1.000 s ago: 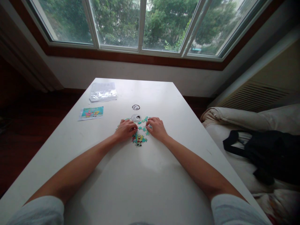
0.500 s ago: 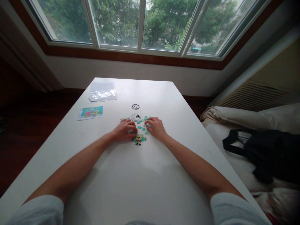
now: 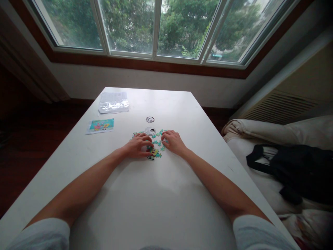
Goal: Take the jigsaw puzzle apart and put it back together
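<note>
My left hand (image 3: 138,144) is closed on the left edge of a joined patch of jigsaw puzzle (image 3: 154,152), its thumb low and its fingers curled over the top. The patch shows a yellow cartoon figure on teal. On the other side, my right hand (image 3: 173,141) rests on the table with finger and thumb bent together around a small teal puzzle piece (image 3: 165,139), mostly hidden. Several loose teal pieces (image 3: 156,142) lie between the hands. More pieces (image 3: 137,133) show beyond my left fingers.
Two round black-and-white discs (image 3: 150,131) lie just past the pieces on the white table (image 3: 161,201). A cartoon picture card (image 3: 102,125) and a clear plastic bag with papers (image 3: 114,102) are at the left. Right of the table, dark clothing (image 3: 293,170) lies on a pale sofa (image 3: 239,149).
The joined puzzle patch has turned and shifted slightly away from me under my left hand, whose thumb now covers its left edge. My right hand has barely moved.
</note>
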Demonstrator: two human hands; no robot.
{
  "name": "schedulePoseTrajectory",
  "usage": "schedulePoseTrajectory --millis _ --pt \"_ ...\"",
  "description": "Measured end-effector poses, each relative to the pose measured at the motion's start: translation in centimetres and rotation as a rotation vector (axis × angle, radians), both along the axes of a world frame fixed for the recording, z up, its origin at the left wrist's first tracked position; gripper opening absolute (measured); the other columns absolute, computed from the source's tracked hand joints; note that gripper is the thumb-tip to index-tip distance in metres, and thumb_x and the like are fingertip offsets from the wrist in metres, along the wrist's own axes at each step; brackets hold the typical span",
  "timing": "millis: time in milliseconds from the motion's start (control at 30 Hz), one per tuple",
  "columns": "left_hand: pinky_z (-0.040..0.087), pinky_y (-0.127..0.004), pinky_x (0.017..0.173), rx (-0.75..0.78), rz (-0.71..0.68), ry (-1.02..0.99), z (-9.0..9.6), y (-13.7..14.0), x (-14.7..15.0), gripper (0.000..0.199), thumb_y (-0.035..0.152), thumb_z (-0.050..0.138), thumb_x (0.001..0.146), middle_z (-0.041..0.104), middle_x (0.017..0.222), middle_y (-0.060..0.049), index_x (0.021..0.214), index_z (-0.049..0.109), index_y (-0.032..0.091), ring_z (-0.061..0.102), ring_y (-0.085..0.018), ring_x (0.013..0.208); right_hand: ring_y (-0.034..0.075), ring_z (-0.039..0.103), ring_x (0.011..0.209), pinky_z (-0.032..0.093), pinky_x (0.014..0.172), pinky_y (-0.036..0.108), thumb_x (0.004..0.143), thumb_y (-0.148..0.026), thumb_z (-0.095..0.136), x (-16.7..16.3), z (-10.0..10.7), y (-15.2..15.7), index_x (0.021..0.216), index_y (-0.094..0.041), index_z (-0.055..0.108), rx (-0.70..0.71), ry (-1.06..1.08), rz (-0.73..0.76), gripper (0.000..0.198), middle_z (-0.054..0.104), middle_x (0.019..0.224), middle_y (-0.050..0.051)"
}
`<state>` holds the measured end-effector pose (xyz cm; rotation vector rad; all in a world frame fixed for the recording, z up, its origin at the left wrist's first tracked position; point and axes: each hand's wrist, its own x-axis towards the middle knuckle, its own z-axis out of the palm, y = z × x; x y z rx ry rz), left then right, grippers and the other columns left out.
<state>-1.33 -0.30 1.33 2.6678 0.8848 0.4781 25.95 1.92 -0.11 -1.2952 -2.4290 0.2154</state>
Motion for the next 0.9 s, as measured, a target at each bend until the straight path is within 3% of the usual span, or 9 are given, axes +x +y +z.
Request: schedulePoseTrajectory --millis 567,900 --pt "0.041 -0.041 0.105 -0.015 -0.017 -0.049 0.12 -0.04 0.02 0.023 0.037 0.065 0.092 0.067 0.119 -0.007 0.111 0.072 0.028 0.056 -0.026 0.115 0.024 0.057 0.124 0.03 0.111 0.043 0.087 -0.017 0.064 0.23 -0.25 0.09 0.088 -0.026 0.066 0.054 0.114 0.112 0.009 0.076 0.111 0.002" --pt "0.042 -0.041 0.103 0.008 0.001 -0.038 -0.45 0.19 0.0 0.024 0.041 0.067 0.091 0.068 0.121 -0.007 0.111 0.072 0.029 0.057 -0.026 0.115 0.022 0.061 0.1 0.037 0.104 0.037 0.088 -0.019 0.061 0.42 -0.8 0.41 0.09 -0.024 0.067 0.111 0.242 -0.039 0.007 0.071 0.095 0.003"
